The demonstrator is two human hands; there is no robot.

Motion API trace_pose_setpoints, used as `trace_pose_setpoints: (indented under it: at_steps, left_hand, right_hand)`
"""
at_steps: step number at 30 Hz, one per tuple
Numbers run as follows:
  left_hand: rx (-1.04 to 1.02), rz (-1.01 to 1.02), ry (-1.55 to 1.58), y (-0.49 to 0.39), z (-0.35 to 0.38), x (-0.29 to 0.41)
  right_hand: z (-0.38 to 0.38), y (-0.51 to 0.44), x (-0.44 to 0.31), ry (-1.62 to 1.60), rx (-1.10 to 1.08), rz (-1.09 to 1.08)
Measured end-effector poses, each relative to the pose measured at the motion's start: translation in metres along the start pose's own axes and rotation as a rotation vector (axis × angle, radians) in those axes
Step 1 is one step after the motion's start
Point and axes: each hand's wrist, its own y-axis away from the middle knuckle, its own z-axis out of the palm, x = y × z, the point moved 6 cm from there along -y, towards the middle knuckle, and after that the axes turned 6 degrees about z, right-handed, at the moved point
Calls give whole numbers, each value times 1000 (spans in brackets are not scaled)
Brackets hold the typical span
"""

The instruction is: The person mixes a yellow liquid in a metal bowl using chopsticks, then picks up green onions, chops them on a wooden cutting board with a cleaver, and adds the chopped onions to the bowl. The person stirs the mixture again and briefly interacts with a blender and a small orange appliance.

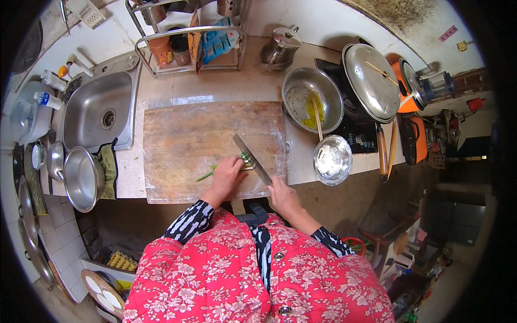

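On the wooden cutting board (pixel 181 137) lie green onion stalks (pixel 205 176), pressed down near the board's front by my left hand (pixel 227 177) with its fingers curled. My right hand (pixel 284 198) grips the handle of a cleaver (pixel 252 158), whose blade slants up and left across the board beside my left fingertips. Small cut green pieces (pixel 244 156) sit against the blade's left side. The cleaver's handle is hidden inside my right hand, and the left hand covers part of the stalks.
Right of the board stand a steel bowl (pixel 294 101) with yellow-green liquid and chopsticks, a smaller floury metal bowl (pixel 332 160), and a lidded wok (pixel 369 80) over a black cooktop (pixel 355 139). Leftward are a sink (pixel 97 105) and a steel basin (pixel 83 177). A kettle (pixel 281 46) stands behind.
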Motion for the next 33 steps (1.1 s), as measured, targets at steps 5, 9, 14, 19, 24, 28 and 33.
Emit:
trace_pose_setpoints:
  at_steps: [5, 9, 14, 19, 24, 28, 33]
  left_hand:
    - [16, 5, 30, 2, 7, -6]
    - [89, -9, 74, 4, 3, -13]
    - [140, 23, 65, 6, -1, -15]
    - [123, 29, 46, 6, 0, -17]
    - [81, 44, 31, 6, -1, -17]
    - [56, 62, -2, 6, -1, -17]
    - [85, 54, 25, 6, -1, -16]
  right_hand:
    - [1, 1, -5, -6, 35, -5]
    - [-12, 3, -3, -3, 35, -1]
    - [-19, 10, -14, 56, -55, -54]
    - [-17, 10, -22, 79, -75, -94]
    - [-2, 5, -25, 135, -98, -124]
    - [14, -1, -26, 169, -91, -112]
    - [15, -9, -19, 74, -52, -56]
